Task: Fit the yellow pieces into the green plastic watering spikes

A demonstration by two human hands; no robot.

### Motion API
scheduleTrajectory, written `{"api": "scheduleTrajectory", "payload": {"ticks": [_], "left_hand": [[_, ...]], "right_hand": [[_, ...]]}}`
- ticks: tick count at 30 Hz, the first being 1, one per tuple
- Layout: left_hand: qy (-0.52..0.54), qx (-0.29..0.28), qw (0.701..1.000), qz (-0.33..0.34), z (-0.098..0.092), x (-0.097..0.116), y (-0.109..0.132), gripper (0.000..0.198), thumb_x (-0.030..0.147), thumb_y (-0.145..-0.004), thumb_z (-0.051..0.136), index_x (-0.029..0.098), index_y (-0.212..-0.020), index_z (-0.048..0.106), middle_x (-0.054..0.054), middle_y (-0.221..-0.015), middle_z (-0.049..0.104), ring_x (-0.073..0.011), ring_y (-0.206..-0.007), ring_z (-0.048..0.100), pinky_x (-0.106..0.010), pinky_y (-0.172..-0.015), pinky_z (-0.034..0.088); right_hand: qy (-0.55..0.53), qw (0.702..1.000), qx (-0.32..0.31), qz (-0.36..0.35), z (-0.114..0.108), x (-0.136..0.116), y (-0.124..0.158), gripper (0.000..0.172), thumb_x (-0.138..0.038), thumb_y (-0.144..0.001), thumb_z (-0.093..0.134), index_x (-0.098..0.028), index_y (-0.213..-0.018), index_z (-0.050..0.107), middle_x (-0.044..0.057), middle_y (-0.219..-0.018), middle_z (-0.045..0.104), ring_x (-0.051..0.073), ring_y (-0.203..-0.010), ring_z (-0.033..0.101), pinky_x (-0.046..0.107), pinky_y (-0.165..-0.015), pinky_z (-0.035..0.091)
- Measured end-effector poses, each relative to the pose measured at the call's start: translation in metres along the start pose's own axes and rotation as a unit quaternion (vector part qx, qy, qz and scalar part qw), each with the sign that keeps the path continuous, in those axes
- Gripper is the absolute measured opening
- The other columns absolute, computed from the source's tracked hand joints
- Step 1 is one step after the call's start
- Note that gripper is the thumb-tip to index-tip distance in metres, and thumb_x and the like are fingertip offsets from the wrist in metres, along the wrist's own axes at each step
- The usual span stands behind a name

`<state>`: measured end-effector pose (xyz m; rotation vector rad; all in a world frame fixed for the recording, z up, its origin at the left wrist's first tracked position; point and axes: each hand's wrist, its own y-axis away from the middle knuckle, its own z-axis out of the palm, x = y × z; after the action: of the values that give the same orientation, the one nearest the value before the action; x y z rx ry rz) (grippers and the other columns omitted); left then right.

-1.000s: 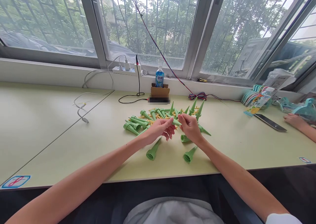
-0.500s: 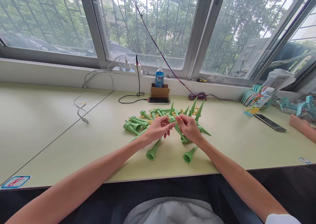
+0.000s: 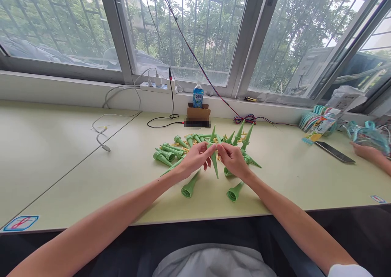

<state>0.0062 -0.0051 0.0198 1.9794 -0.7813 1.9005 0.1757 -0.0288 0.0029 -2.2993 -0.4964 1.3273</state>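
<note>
My left hand (image 3: pixel 197 158) is closed around the wide collar end of a green plastic watering spike (image 3: pixel 215 165), whose point hangs down toward the table. Right beside it, my right hand (image 3: pixel 232 158) has thumb and fingers pinched together against the spike's side. What lies in that pinch is hidden. Behind and around both hands are several more green spikes, some standing on their collars, some lying down, with small yellow pieces (image 3: pixel 183 147) among them. Nearer to me lie a loose spike (image 3: pixel 189 187) on the left and another (image 3: pixel 234 192) on the right.
A blue-labelled bottle (image 3: pixel 198 95) stands in a cardboard box (image 3: pixel 198 113) by the window. A phone (image 3: pixel 334 152), a drink pouch (image 3: pixel 319 129) and another person's hand (image 3: pixel 365 150) at a teal-trimmed clear bag (image 3: pixel 369 135) are on the right. A white cable (image 3: pixel 100 138) lies left.
The spike in my left hand has turned from slanting right to pointing nearly straight down. My right fingers have shifted slightly at its collar. The other person's hand moved left a little.
</note>
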Motion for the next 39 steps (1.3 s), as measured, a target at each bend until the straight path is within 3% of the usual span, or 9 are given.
{"api": "scheduleTrajectory", "payload": {"ticks": [26, 39], "left_hand": [[0.018, -0.026, 0.997, -0.071, 0.0044, -0.0032, 0.0002, 0.048, 0.065, -0.087, 0.053, 0.017, -0.092, 0.051, 0.002, -0.073, 0.049, -0.0103, -0.052, 0.057, -0.022, -0.042, 0.043], [0.040, -0.058, 0.994, -0.083, 0.0021, -0.0001, 0.0031, 0.045, 0.063, -0.092, 0.044, 0.019, -0.098, 0.050, -0.002, -0.074, 0.061, -0.0132, -0.058, 0.059, -0.024, -0.050, 0.048]], "right_hand": [[0.022, 0.999, -0.032, -0.025, -0.0018, -0.0030, 0.0013, 0.047, -0.049, -0.099, 0.042, -0.020, -0.063, 0.042, -0.003, -0.052, 0.044, 0.010, -0.050, 0.039, 0.025, -0.051, 0.032], [0.042, 0.998, -0.039, -0.036, -0.0005, 0.0006, 0.0022, 0.047, -0.047, -0.100, 0.041, -0.019, -0.062, 0.041, -0.004, -0.050, 0.040, 0.009, -0.048, 0.034, 0.025, -0.050, 0.029]]}}
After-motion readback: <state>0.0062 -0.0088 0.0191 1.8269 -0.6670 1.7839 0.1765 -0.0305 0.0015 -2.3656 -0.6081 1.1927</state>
